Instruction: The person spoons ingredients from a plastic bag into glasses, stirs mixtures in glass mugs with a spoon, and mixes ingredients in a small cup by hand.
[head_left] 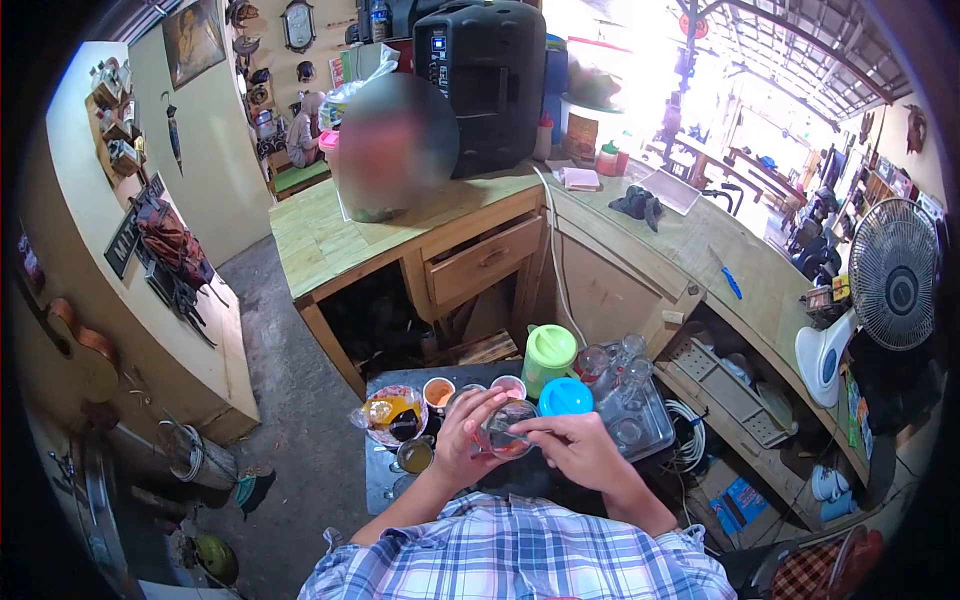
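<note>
A: Where is the object?
B: The transparent glass (508, 432) lies at six o'clock from the view's centre, held above the dark low table (378, 497).

A: And the fingers?
B: Those of the left hand (468, 440) are curled around the glass from nine o'clock, parted only by its width. Those of the right hand (572, 448) are bent inward at its mouth from three o'clock; whether they pinch a slim utensil cannot be told.

A: Its handling?
B: Presumably light, rigid and brittle; slick if wet. Best held by the side wall, low down, with even pressure and the rim left free.

A: Neighbours to avoid?
B: Relative to the glass: green pitcher (551, 360), one o'clock; blue lid (566, 397), two; tray (655, 440) of glassware, three; orange-filled cup (438, 393), ten. A knock could chip it.
</note>
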